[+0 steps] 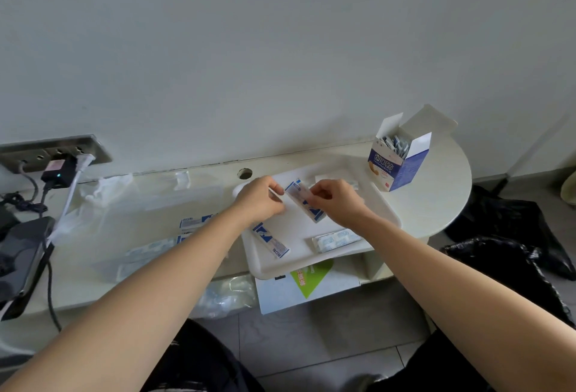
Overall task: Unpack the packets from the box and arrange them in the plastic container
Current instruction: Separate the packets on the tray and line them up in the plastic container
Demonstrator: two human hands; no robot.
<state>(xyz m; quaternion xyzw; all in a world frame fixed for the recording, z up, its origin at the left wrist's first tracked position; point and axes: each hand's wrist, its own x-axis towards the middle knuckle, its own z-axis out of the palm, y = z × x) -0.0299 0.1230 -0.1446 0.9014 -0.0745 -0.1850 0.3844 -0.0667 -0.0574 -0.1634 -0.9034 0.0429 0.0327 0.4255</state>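
Where the packet (304,201) sits: we find it above the far half of the tray (265,270), held slantwise between both hands; we cannot tell whether its underside touches the tray.
Left hand (260,201): over the tray's far left corner; fingers (276,188) curled, with thumb and fingertips closed on the packet's left edge near its far end.
Right hand (335,201): over the far middle of the tray; fingers (314,195) bent, pinching the packet's right edge.
Box (397,164): upright just beyond the tray's far right corner, flaps open, more packets visible inside.
Clear container (162,204): left of the tray; a few packets (194,223) lie flat in it.
On the tray: a second packet (271,240) toward the near left corner and a stack of strips (336,240) by the near edge.
Handling: we judge the packet very light, thin and limp, with a smooth wrapper that may slip. It will bend rather than break.
Grip: we recommend a light pinch across the short width near one end, or one pinch on each long edge, without creasing.
Step in hand: we judge the packet is being squared up for transfer leftward off the tray into the clear container.
Risk: a careless forearm could sweep loose packets off the tray.
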